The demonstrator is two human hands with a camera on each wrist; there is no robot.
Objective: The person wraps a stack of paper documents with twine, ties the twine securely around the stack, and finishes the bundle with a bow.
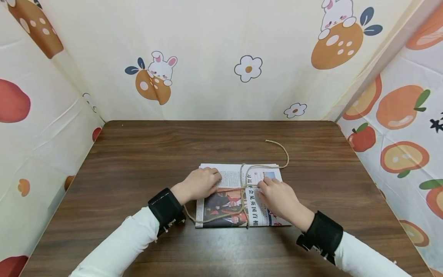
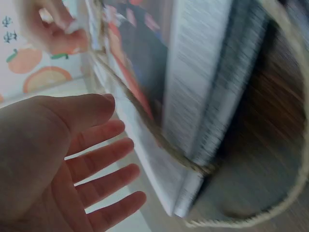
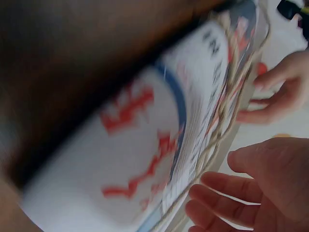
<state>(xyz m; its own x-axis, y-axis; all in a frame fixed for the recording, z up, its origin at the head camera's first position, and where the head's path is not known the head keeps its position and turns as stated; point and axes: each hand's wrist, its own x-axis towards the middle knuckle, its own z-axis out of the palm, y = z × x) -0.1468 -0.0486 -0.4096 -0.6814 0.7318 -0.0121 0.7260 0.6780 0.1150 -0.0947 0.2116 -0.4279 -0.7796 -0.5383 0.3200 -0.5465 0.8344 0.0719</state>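
Observation:
A folded stack of newspapers [image 1: 225, 202] lies on the table, with beige twine [image 1: 243, 196] passed around it both ways and crossing near its middle. My left hand [image 1: 200, 184] is over the stack's left side. In the left wrist view, that hand [image 2: 96, 159] has its fingers spread and relaxed beside the twine, holding nothing. Over the right side is my right hand [image 1: 278, 196], near the crossing. The right wrist view shows this hand's [image 3: 260, 188] thumb and loosely bent fingers apart, fingertips close to the twine [image 3: 222, 121]; whether they touch it is unclear.
One loose twine end [image 1: 285, 154] curves onto the table beyond the stack's far right corner. Another length [image 1: 194, 219] loops past its near left edge. The brown wooden table [image 1: 155, 146] is bordered by printed curtains [image 1: 207, 38] at the back and sides.

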